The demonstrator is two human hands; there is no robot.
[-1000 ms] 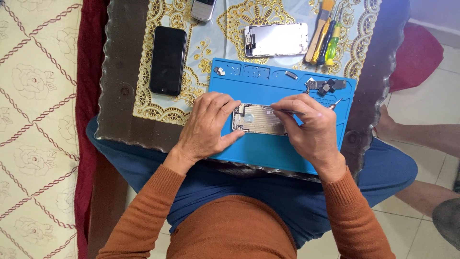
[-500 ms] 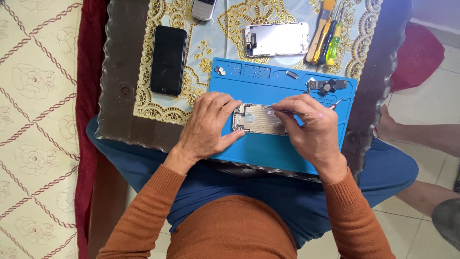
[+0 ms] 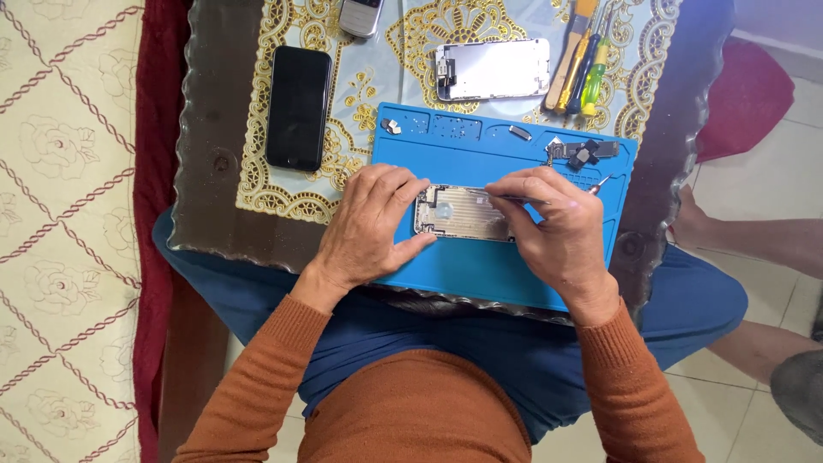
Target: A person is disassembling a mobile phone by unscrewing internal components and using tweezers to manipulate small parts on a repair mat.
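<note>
An opened phone body (image 3: 461, 214) with bare metal insides lies on a blue repair mat (image 3: 480, 266). My left hand (image 3: 370, 225) grips its left end between thumb and fingers, holding it flat. My right hand (image 3: 557, 227) is closed around a thin tool (image 3: 597, 183); its working end is hidden under my fingers, over the right part of the phone body. Both arms wear orange-brown sleeves.
A black phone (image 3: 297, 107) lies at the left on a gold lace mat. A detached screen panel (image 3: 492, 69) and several screwdrivers (image 3: 583, 60) lie at the back. Small dark parts (image 3: 583, 153) sit on the mat's far right. A small grey phone (image 3: 359, 15) is at the top edge.
</note>
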